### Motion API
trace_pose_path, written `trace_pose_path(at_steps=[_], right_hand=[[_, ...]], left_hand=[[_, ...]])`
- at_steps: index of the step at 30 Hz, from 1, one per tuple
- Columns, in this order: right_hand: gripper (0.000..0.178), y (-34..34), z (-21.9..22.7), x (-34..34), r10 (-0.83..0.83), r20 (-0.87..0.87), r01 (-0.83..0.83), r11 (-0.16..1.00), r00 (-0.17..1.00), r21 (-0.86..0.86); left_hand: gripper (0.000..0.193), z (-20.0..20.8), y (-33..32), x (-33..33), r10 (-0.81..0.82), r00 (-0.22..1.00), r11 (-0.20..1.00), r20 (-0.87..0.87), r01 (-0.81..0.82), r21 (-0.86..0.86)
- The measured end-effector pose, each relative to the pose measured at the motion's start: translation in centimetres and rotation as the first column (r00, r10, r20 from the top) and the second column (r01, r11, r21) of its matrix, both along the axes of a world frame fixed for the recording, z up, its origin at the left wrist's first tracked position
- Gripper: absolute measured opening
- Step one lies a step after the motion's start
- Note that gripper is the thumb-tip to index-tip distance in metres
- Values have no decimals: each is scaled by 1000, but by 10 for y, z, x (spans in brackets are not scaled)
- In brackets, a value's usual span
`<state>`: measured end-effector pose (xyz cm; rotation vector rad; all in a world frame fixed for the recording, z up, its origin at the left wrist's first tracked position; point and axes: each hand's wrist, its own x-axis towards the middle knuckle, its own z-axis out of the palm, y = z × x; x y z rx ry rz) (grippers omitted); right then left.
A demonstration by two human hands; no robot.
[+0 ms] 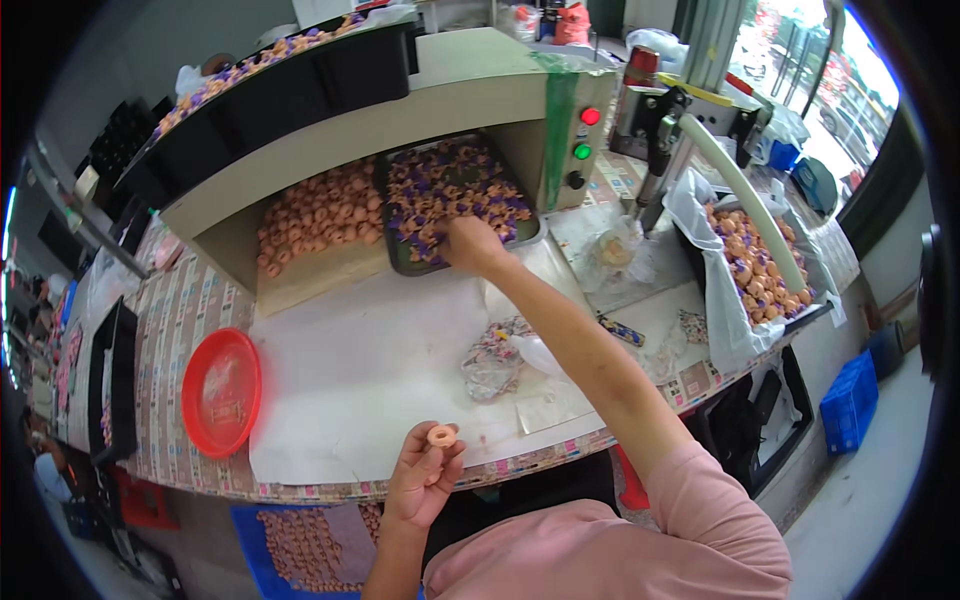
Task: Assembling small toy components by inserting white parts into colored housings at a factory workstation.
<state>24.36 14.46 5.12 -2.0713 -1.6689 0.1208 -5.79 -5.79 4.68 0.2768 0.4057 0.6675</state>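
Observation:
Above the front edge of the table, my left hand (pixel 412 482) is closed on a small peach-coloured hollow piece (pixel 441 436) with a round opening facing up. My right arm stretches forward, and my right hand (pixel 474 246) reaches into a dark tray (pixel 412 262). Its fingers are curled down among many small peach-and-purple pieces (pixel 450 185); what they grip, if anything, is hidden. The tray lies partly inside the beige box-shaped machine (pixel 470 80). Left of the tray, round peach pieces (pixel 322 208) are heaped inside the same opening.
A red basin (pixel 258 400) stands on the left of the table. Patterned plastic bags (pixel 492 372) lie right of centre. At right, a hand press (pixel 660 150) stands beside a lined bin (pixel 735 335) of peach-and-purple pieces. A long black bin (pixel 290 110) rests atop the machine.

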Motion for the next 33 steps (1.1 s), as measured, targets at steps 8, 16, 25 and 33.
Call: trace_pose_path(at_steps=[8, 16, 25, 33], right_hand=[[24, -13, 15, 26, 234, -35, -236, 965, 972, -114], [23, -15, 27, 31, 352, 115, -325, 924, 929, -204], [21, -99, 63, -15, 429, -453, -421, 899, 782, 123], [29, -214, 47, -76, 345, -737, -406, 908, 581, 105]], left_hand=[[34, -1, 9, 16, -35, 999, 999, -3, 35, 16], [34, -4, 11, 16, 4, 1000, 1000, -29, -4, 4], [37, -12, 34, 12, -12, 1000, 999, -14, 13, 52], [36, -22, 37, 20, -68, 996, 989, -59, 76, 129]])
